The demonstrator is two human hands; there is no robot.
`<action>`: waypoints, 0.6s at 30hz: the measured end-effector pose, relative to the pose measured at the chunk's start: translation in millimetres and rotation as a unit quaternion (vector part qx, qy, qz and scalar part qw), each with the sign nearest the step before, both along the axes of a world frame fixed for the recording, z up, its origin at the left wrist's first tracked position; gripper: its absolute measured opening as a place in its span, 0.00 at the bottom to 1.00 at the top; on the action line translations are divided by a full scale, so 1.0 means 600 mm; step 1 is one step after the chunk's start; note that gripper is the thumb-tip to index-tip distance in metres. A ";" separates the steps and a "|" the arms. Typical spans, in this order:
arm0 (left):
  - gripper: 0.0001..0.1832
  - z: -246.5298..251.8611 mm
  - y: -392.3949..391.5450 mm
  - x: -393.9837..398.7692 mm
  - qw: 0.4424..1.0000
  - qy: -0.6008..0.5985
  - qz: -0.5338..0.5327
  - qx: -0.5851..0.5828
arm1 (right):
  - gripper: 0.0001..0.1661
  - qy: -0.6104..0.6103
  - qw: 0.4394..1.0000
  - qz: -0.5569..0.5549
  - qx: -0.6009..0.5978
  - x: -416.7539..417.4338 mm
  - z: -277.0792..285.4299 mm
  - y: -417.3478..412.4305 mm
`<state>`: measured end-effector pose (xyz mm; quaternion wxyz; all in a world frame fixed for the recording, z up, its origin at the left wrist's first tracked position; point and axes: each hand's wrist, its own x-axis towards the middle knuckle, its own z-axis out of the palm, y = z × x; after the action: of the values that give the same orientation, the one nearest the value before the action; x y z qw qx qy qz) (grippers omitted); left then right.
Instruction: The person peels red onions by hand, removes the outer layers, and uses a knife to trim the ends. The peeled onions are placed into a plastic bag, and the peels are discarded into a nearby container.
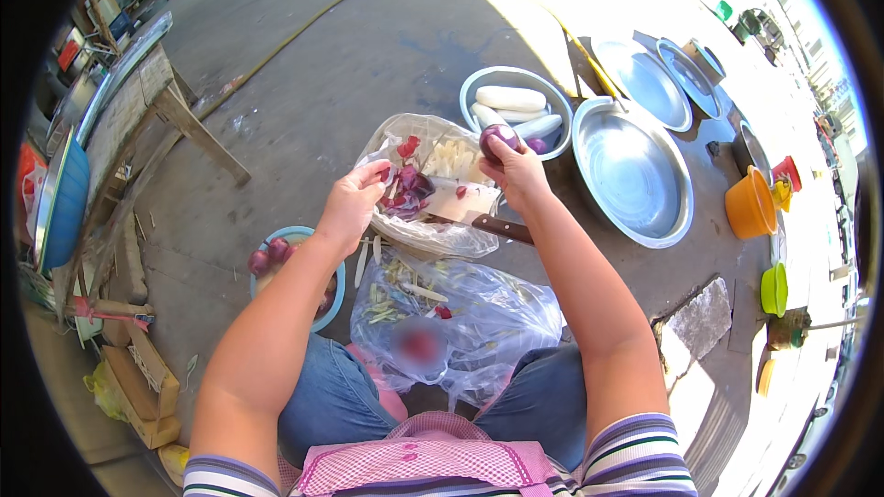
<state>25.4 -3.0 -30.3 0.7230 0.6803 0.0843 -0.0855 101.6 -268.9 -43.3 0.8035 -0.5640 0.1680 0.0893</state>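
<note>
My right hand (pixel 519 176) holds a peeled, glossy red onion (pixel 498 140) above a plastic bag of scraps (pixel 476 241). My left hand (pixel 353 206) is over the bag's left side, thumb and fingertips close together. Reddish skin shows by those fingertips; whether they pinch it is unclear. Purple onion skins (pixel 409 188) and pale trimmings (pixel 452 157) fill the bag. Across it rests a broad-bladed kitchen knife (pixel 456 199), its brown handle (pixel 503 228) partly behind my right forearm. Left of my knees, a blue basin (pixel 338 300) holds red onions (pixel 269 255), partly hidden by my left arm.
Beyond the bag, a basin (pixel 467 88) holds peeled white vegetables (pixel 511 98) and purple onion. Metal basins (pixel 632 172) and an orange bucket (pixel 751 203) stand right. A clear plastic sheet (pixel 497 304) with scraps lies before me. Left is a wooden bench (pixel 155 79); a yellow hose (pixel 304 34) crosses the ground.
</note>
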 end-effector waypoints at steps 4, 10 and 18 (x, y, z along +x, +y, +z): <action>0.24 0.002 -0.017 -0.004 0.996 -0.019 -0.033 0.079 | 0.33 -0.066 0.995 -0.075 -0.016 0.035 -0.032 -0.091; 0.22 -0.015 -0.021 0.005 0.995 -0.095 0.025 0.033 | 0.23 -0.017 0.992 -0.075 -0.099 0.011 -0.046 -0.108; 0.18 -0.031 -0.020 0.008 0.953 -0.214 -0.090 0.195 | 0.15 -0.048 0.988 -0.039 -0.145 -0.029 0.005 -0.084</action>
<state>30.1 -15.2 -48.6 0.5665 0.8153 -0.1187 0.0160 84.2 -319.5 -40.0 0.7233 -0.6712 0.1620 0.0058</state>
